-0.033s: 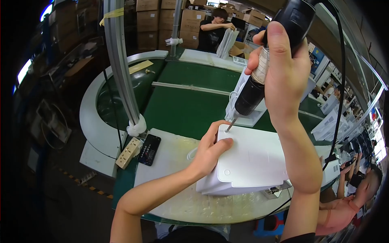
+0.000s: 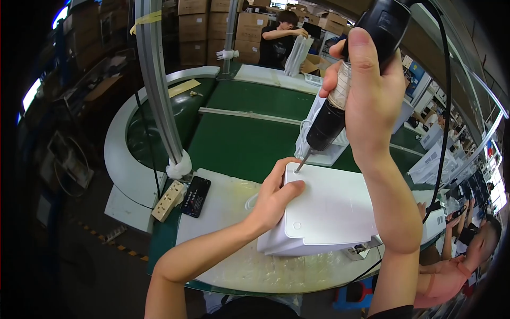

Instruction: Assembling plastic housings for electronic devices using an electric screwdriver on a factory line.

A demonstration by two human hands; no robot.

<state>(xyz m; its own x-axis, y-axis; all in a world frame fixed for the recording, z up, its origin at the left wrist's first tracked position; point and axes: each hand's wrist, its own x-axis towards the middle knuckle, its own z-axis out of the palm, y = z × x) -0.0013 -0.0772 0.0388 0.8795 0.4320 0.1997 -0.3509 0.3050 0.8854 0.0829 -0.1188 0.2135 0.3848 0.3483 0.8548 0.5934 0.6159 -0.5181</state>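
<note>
A white plastic housing (image 2: 334, 204), boxy with a flat panel on top and round recesses near its corners, lies on the worktable. My left hand (image 2: 276, 198) grips its left end, thumb on the top panel and fingers over the far-left edge. Raised above the housing, my right hand (image 2: 374, 101) is closed around a black electric screwdriver (image 2: 325, 127) with a pale wrapped band. The driver slants down to the left, and its thin bit meets the recess at the panel's far-left corner. Whether a screw sits there is hidden.
A green conveyor (image 2: 239, 141) runs behind the worktable (image 2: 223, 255). A metal post (image 2: 159, 85), power strip (image 2: 169, 201) and black phone (image 2: 195, 196) stand at the left. Another white unit (image 2: 329, 154) is behind the housing. A black cable (image 2: 445, 106) hangs at right. Co-workers (image 2: 276, 45) are nearby.
</note>
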